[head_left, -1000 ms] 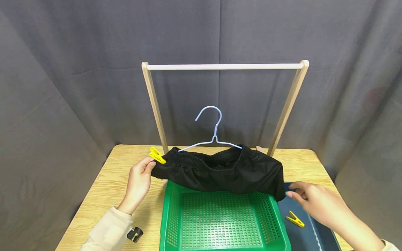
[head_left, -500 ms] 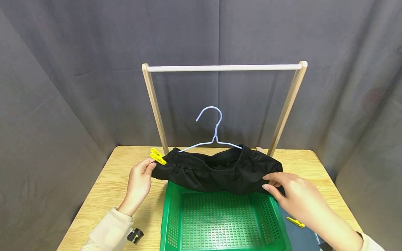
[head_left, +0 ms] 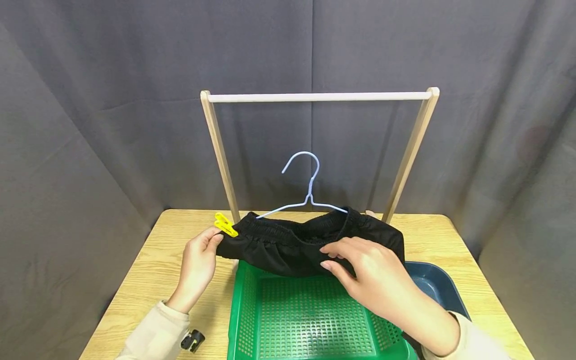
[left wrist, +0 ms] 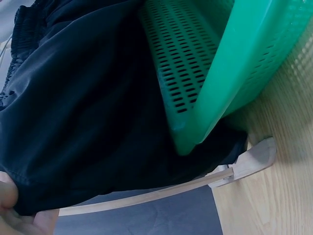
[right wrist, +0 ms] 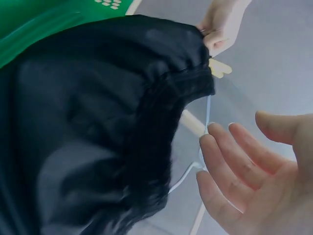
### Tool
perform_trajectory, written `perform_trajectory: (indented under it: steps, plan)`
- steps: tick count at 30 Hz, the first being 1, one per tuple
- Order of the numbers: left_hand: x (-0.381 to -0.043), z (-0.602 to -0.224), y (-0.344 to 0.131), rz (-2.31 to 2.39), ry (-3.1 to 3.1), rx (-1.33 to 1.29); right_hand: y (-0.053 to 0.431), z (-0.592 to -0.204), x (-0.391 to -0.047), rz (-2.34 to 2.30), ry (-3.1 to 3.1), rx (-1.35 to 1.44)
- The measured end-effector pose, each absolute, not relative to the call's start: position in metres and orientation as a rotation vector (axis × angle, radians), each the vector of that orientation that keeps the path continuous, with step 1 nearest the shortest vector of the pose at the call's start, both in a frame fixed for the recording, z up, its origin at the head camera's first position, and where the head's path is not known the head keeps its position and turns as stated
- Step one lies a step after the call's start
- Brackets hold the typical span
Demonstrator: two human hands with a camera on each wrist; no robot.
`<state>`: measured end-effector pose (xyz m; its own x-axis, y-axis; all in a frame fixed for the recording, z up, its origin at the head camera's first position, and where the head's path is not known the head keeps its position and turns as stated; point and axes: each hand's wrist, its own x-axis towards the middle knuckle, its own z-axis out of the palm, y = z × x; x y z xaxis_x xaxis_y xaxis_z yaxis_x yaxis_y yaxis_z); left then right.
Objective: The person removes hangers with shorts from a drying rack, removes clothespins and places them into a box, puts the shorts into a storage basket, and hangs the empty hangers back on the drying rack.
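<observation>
Black shorts [head_left: 274, 255] with a gathered elastic waistband hang over the far part of a green basket [head_left: 245, 310]. A pale blue wire hanger [head_left: 309, 192] has its lower part inside the waistband and its hook upright. At the left end, a yellow clothespin [head_left: 226, 225] clips the waistband. My left hand [head_left: 199, 257] pinches the shorts' left edge just below that clothespin. My right hand [head_left: 375, 272] is over the front of the shorts, fingers relaxed and holding nothing; in the right wrist view it lies near the hanger, with contact unclear.
A rack with a white bar [head_left: 319, 97] and wooden side posts stands behind the basket. On the right is a dark blue tray [head_left: 443, 285], partly behind my right forearm. A small black object [head_left: 192, 341] lies on the wooden table [head_left: 144, 290] beside my left sleeve.
My right hand has moved left from above the blue tray to the front of the shorts. The tray's yellow clothespin is now hidden. My left hand, the hanger and the shorts look nearly unchanged.
</observation>
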<state>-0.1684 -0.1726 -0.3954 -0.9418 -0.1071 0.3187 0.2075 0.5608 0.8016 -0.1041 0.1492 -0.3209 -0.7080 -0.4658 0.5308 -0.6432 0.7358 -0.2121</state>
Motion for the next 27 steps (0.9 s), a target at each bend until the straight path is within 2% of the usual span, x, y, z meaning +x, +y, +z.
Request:
perform_trajectory:
  steps: [11, 27]
  plan:
    - [-0.168, -0.392, -0.172, -1.347, -2.461, -0.084, 0.095, -0.305, -0.111, 0.431, -2.351, 0.943]
    - [-0.167, -0.388, -0.171, -1.369, -2.487, -0.081, 0.030, -0.284, -0.128, 0.533, -2.238, 1.048]
